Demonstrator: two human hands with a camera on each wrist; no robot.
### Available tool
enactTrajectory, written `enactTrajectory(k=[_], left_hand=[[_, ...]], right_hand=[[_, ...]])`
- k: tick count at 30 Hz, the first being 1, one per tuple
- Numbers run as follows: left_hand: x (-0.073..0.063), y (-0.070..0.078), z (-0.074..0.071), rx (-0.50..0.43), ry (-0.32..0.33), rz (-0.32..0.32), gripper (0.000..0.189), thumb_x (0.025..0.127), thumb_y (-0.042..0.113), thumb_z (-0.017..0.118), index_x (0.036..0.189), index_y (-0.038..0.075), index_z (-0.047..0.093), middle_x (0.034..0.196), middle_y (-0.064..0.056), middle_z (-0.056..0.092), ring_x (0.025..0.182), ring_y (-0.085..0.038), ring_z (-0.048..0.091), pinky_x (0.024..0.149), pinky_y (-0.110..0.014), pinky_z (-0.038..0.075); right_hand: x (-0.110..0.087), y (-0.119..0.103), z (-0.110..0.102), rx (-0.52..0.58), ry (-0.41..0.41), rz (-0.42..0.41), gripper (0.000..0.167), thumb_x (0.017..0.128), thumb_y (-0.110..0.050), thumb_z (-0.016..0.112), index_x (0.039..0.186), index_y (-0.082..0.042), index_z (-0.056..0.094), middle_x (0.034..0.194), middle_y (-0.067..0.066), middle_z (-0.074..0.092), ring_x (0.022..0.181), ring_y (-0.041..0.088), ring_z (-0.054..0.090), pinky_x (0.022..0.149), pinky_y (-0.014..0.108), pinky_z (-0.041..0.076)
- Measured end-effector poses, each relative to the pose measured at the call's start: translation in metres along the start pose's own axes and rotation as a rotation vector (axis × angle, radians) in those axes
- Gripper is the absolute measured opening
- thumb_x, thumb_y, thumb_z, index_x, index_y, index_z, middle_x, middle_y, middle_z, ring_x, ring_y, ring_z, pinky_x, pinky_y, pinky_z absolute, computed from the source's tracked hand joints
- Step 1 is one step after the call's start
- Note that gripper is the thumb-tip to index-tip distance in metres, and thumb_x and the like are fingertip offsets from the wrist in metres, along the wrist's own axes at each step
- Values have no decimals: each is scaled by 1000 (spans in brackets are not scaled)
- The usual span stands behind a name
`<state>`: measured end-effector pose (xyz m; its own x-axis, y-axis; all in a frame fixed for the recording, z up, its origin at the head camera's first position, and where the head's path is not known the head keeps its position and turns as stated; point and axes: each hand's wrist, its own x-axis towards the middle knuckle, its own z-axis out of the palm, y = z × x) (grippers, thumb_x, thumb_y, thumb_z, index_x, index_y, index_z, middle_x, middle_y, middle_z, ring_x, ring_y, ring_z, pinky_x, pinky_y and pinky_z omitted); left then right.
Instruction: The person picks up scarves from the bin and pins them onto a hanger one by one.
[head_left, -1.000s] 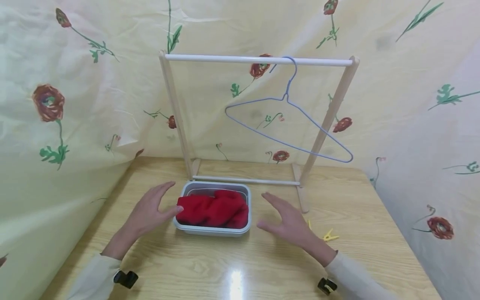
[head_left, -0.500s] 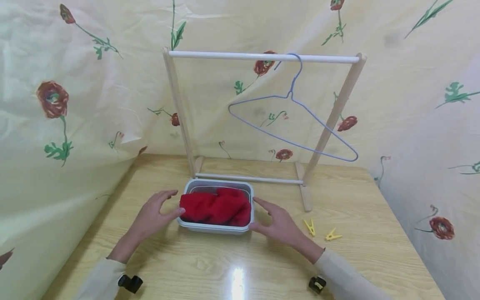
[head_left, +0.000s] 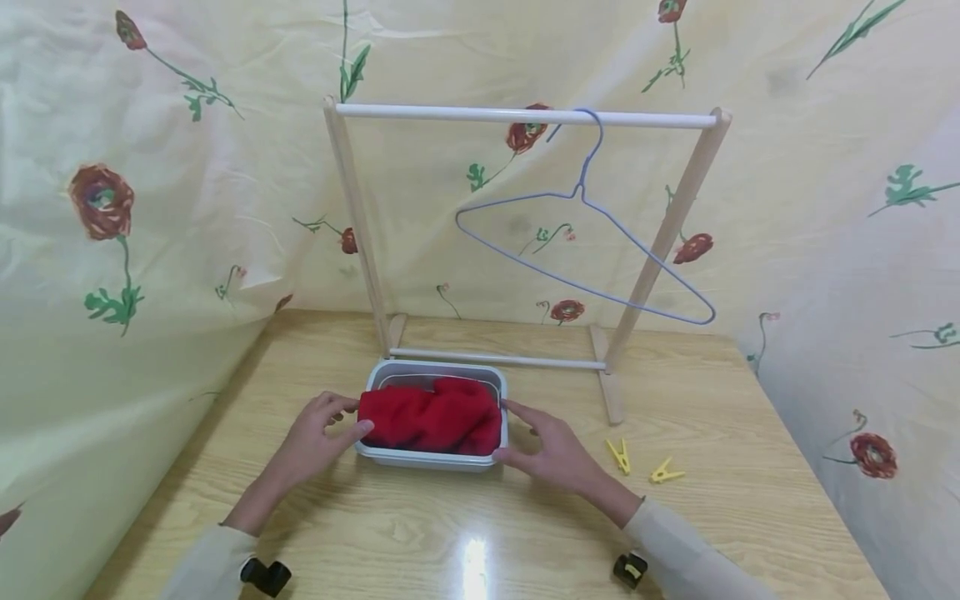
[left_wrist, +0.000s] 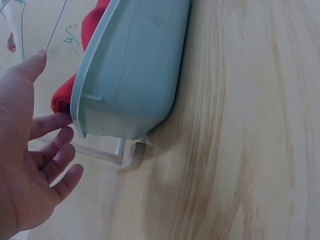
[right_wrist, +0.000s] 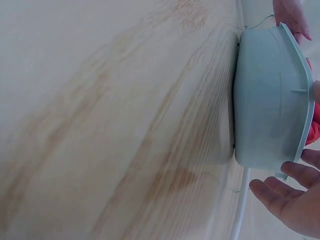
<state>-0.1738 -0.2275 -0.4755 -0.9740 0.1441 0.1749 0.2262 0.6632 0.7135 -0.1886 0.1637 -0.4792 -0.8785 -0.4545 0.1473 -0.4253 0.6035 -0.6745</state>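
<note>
A grey-blue tub (head_left: 427, 458) is set left of centre on the table (head_left: 420, 533), towards its back edge, with a red cloth (head_left: 431, 415) heaped inside. Its left rim is touched by the left hand's (head_left: 310, 440) index finger, the thumb held apart. At its right rim the right hand (head_left: 558, 454) is held, fingers loosely spread; neither hand is closed. Two yellow pegs (head_left: 663, 472) are laid nearer the right edge. A blue hanger (head_left: 582, 177) is hung from the rack (head_left: 465, 113) behind.

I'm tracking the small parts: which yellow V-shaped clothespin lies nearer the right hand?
The yellow V-shaped clothespin closer to the wooden rack foot; the other clothespin lies farther right.
</note>
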Motion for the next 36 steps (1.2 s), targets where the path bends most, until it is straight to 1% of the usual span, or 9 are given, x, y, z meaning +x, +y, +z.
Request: enactTrajectory(k=[5,9,11,13,17,21,25,30,36], left_hand=[[4,5,3,-32,-13,-17,44,95,45,70,120,9,72,115,-3,62,110,-27,54,89,-45,48],[6,13,3,-61,-20,-54,49,96,44,70,126,7,68,118,-6,63,112,-29,53,87,-43,47],[7,18,3,-82,-31,-81,54,94,47,71,131,7,65,119,-6,64,113,-28,53,85,-40,48],[9,24,3,-112,-53,-103,58,93,48,72,134,7,63,118,-7,65,111,-27,54,83,-37,49],[13,32,3,-162,-97,-123,63,91,46,75,137,7,57,118,-8,65,107,-27,56,77,-33,52],[17,35,5,-209,-131,-125,62,92,39,76,137,4,51,126,-13,64,110,-28,60,79,-32,57],[20,35,6,-245,-172,-142,63,92,35,76,137,3,46,133,-17,61,112,-29,63,82,-34,60],[22,39,6,-248,-191,-167,65,90,34,79,135,5,45,128,-16,62,106,-26,64,83,-34,59],[23,45,9,-257,-199,-186,59,89,29,80,129,3,45,122,-16,66,103,-25,64,82,-30,56]], right_hand=[[0,1,0,20,-10,2,82,86,-57,76,153,-18,48,152,1,53,139,26,51,102,50,52],[0,2,1,24,-10,14,82,86,-58,76,153,-21,49,152,0,53,139,26,51,101,48,53],[0,2,1,28,-9,18,82,86,-58,76,153,-21,49,152,1,53,138,26,52,101,48,53],[0,2,1,29,-5,21,81,86,-58,76,153,-22,49,152,1,53,138,26,52,101,48,53],[0,2,1,38,-6,18,81,86,-56,77,153,-21,49,152,0,53,138,26,51,101,48,53],[0,2,0,45,-14,20,81,86,-56,76,153,-21,49,152,1,53,139,26,51,100,50,53],[0,0,0,49,-17,21,80,86,-56,76,153,-21,49,152,2,53,139,26,51,100,50,53],[0,-2,0,39,-14,27,80,86,-55,77,153,-21,49,152,1,53,139,25,51,100,49,54],[-1,-3,1,34,-8,28,80,86,-56,77,152,-20,50,151,1,54,138,25,52,98,49,55]])
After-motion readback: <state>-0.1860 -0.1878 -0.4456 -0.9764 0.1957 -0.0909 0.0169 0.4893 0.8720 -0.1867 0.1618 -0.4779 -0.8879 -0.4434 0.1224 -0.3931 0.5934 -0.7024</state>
